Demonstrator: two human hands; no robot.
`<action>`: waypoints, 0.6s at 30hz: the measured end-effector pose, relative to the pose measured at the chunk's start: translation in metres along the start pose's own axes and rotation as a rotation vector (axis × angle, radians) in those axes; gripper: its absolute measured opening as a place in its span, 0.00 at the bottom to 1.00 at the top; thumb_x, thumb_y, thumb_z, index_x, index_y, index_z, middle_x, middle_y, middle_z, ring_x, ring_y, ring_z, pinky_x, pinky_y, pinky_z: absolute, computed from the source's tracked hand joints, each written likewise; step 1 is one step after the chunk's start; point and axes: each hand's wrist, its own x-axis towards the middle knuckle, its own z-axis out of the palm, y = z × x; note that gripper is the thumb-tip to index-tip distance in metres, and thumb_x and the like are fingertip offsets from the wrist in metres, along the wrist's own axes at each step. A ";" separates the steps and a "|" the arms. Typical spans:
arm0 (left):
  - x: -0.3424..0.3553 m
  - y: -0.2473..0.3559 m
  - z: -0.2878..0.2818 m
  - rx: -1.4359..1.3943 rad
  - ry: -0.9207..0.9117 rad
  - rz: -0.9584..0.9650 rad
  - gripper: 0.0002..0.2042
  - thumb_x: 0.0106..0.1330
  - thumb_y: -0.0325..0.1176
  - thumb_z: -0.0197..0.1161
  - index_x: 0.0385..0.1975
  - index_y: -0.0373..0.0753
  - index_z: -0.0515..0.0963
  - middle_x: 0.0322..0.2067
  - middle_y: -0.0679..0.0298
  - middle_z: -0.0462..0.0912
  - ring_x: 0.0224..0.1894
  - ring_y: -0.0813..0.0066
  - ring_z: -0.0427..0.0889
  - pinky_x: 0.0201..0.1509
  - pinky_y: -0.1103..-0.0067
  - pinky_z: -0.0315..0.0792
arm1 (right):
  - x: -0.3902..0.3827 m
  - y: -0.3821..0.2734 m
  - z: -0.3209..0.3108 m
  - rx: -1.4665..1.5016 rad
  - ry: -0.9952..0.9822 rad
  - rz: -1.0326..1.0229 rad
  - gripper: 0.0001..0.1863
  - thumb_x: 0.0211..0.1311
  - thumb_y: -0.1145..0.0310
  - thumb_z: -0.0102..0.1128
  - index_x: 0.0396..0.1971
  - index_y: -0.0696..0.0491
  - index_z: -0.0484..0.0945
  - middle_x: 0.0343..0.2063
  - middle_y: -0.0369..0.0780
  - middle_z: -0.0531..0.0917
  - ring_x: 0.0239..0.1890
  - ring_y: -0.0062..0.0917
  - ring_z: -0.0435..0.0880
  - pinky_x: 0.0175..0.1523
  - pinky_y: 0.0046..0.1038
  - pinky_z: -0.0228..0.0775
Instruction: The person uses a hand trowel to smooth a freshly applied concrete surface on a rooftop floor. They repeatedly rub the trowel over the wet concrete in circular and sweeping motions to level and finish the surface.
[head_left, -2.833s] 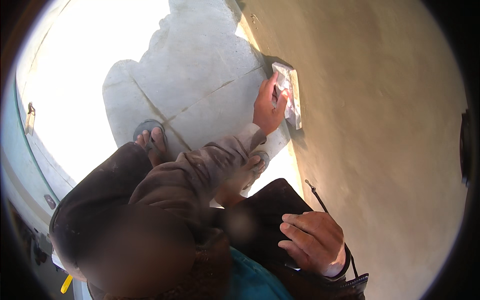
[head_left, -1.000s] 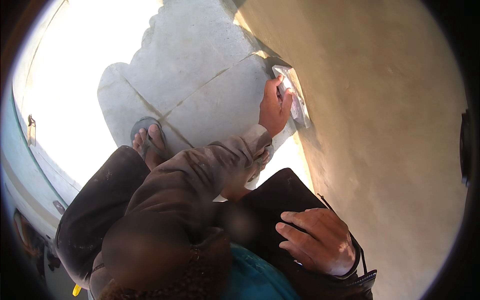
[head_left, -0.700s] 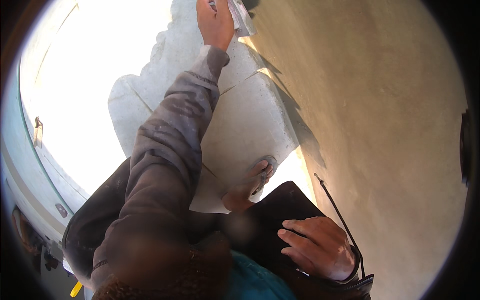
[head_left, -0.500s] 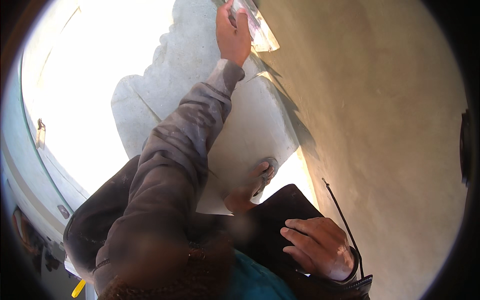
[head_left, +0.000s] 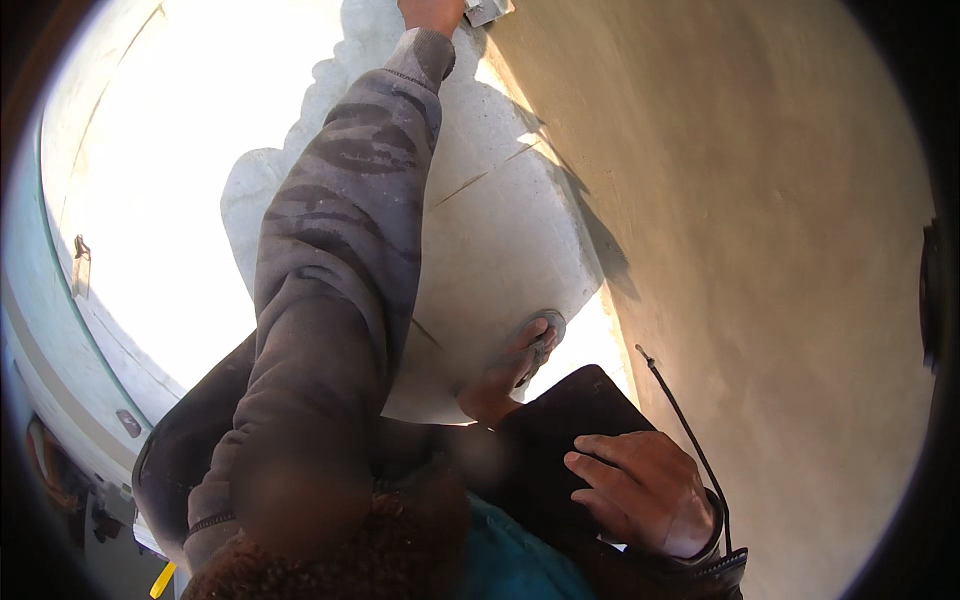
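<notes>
Evidently, pale block (head_left: 490, 10) is positioned just right of left hand (head_left: 432, 14), beside wall (head_left: 760, 220); grip cannot be told, hand cut off. Right hand (head_left: 645, 492) rested on knee (head_left: 585, 400), loosely uncurled. Block best held flat, pressed evenly.

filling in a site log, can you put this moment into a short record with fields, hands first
left hand: mostly cut off at the top edge, fingers out of view
by left hand: pale block, partly in view; grip cannot be told
right hand: over the dark trouser leg, fingers loosely bent, nothing seen held
foot: in an open sandal, on the floor
floor finish: pale, with dark joint lines
wall: brownish, along the right side
light: strong glare at left, shadow across the middle
</notes>
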 end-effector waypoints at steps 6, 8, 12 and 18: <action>-0.266 -0.019 0.057 -0.082 -0.082 -0.128 0.24 0.76 0.37 0.56 0.66 0.31 0.65 0.58 0.50 0.75 0.60 0.64 0.74 0.62 0.69 0.70 | 0.002 -0.001 0.004 0.033 -0.013 0.043 0.23 0.52 0.68 0.77 0.49 0.56 0.83 0.46 0.45 0.86 0.42 0.37 0.87 0.44 0.35 0.80; -0.363 0.004 0.070 -0.124 -0.234 -0.272 0.24 0.76 0.41 0.60 0.65 0.33 0.67 0.57 0.53 0.75 0.60 0.67 0.74 0.57 0.72 0.76 | -0.002 -0.003 -0.006 0.070 -0.049 0.088 0.24 0.51 0.71 0.77 0.49 0.57 0.82 0.47 0.46 0.86 0.42 0.38 0.87 0.46 0.35 0.80; -0.296 0.044 0.066 -0.370 0.144 -0.177 0.20 0.77 0.36 0.54 0.63 0.34 0.67 0.48 0.59 0.74 0.43 0.76 0.75 0.44 0.78 0.71 | -0.056 -0.013 0.016 0.128 0.162 0.310 0.22 0.49 0.71 0.77 0.48 0.55 0.85 0.46 0.45 0.85 0.40 0.39 0.86 0.42 0.36 0.78; -0.068 -0.004 0.030 0.099 0.144 0.241 0.21 0.77 0.37 0.50 0.61 0.28 0.71 0.53 0.44 0.79 0.56 0.50 0.77 0.62 0.66 0.69 | -0.094 -0.030 0.038 0.121 0.231 0.283 0.21 0.46 0.74 0.78 0.44 0.57 0.84 0.45 0.47 0.87 0.42 0.40 0.88 0.48 0.36 0.81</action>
